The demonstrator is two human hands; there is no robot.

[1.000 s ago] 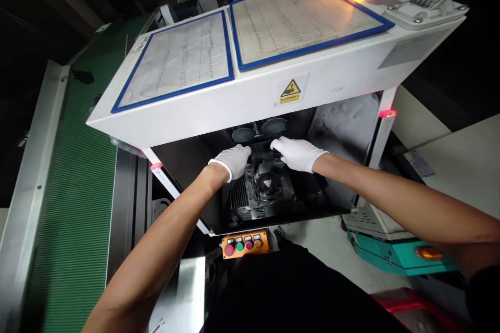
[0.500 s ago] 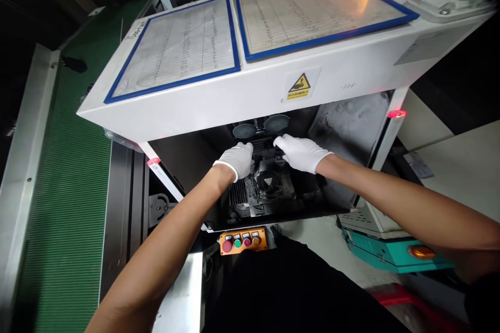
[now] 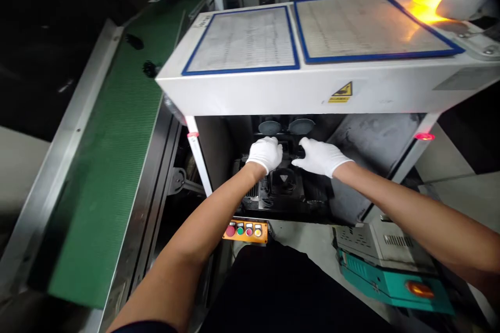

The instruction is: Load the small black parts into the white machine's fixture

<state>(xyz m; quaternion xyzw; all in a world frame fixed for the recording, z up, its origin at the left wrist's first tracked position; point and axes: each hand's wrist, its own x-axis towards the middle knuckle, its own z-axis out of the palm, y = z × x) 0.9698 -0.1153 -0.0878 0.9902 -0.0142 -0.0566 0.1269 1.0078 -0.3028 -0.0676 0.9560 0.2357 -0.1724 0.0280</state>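
Both my hands wear white gloves and reach into the dark bay of a white machine (image 3: 234, 94). My left hand (image 3: 266, 154) is closed, its fingers curled down over the left side of a black fixture (image 3: 283, 179); whatever they grip is hidden. On the fixture's right, my right hand (image 3: 322, 157) has thumb and forefinger spread, with a small dark part close to the gap. Whether it touches that part I cannot tell. Behind the hands are two round grey discs (image 3: 301, 126).
An orange button box (image 3: 246, 231) sits below the bay. To the left runs a green conveyor belt (image 3: 117, 166) with dark parts (image 3: 150, 68) on it. Red-lit sensor posts (image 3: 199, 158) flank the opening. A teal-and-grey unit (image 3: 390, 276) stands at lower right.
The view has swung, so the machine appears further right with more belt showing. My right thumb has parted from the forefinger. My left hand stays curled at the fixture.
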